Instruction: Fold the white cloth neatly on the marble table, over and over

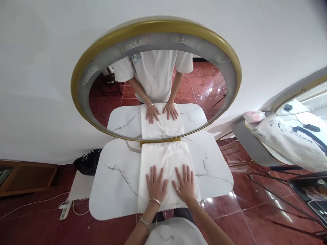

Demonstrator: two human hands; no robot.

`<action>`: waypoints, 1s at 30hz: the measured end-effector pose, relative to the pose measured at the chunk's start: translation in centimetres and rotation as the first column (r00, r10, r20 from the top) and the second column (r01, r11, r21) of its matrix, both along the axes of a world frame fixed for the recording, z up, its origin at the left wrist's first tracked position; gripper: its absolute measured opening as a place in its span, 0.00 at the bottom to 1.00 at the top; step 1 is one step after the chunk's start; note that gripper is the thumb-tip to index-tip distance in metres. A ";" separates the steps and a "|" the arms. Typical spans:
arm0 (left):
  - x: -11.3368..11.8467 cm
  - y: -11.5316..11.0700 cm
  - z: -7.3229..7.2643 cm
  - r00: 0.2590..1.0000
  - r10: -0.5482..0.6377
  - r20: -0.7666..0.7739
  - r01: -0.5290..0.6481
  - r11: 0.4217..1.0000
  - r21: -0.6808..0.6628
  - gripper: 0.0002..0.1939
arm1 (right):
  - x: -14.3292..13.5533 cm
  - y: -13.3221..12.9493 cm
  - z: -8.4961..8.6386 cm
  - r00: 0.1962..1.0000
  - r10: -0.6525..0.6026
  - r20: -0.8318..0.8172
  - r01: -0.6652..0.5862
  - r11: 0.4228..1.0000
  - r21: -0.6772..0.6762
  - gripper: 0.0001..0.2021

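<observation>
A white towel (167,156) with scalloped edges lies spread over the middle of a white marble-patterned table (109,183). My left hand (156,186) rests flat on the towel's left part, fingers spread and pointing away from me. On the right part, my right hand (185,186) lies palm down with its fingers apart; a ring is on one finger. A bangle (154,201) circles my left wrist, with a bracelet (144,223) further up the arm. Neither hand grips anything. Slight creases run through the cloth between the hands.
An oval gold-framed mirror (158,27) stands at the table's far edge, reflecting both hands. At right, a white bag (286,139) sits on another table by a second mirror. A black bag (88,161) and a power strip (65,210) are at left; a wooden cabinet (30,178) stands beyond.
</observation>
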State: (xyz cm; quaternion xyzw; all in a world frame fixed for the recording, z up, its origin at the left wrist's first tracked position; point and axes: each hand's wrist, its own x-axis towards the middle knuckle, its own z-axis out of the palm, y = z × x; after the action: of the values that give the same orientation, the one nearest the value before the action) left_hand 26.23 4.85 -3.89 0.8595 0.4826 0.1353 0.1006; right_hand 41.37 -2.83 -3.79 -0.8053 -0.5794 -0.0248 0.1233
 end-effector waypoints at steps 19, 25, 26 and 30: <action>-5.2 4.6 0.1 1.000 -0.009 -0.030 0.011 0.997 0.073 0.28 | -4.2 13.5 -0.7 0.997 0.033 -0.067 -0.025 0.994 0.108 0.27; -1.3 2.7 0.4 0.995 -0.099 0.025 0.098 0.994 0.055 0.29 | 1.3 9.2 -1.6 0.991 -0.116 -0.061 0.120 0.990 0.076 0.32; -0.9 2.9 0.5 0.996 -0.082 0.036 0.080 0.996 0.042 0.29 | 1.7 8.7 -1.6 0.990 -0.126 -0.066 0.130 0.989 0.069 0.32; 1.0 6.4 0.4 0.995 0.054 0.079 -0.058 0.997 0.050 0.27 | 2.2 8.3 -1.3 0.981 -0.175 -0.086 0.180 0.983 0.047 0.33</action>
State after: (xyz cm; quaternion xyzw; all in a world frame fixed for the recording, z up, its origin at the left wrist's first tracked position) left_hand 27.25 11.28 -3.52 0.8420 0.4986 0.1840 0.0929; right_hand 43.53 5.45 -5.09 -0.8505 -0.4988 -0.0188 0.1661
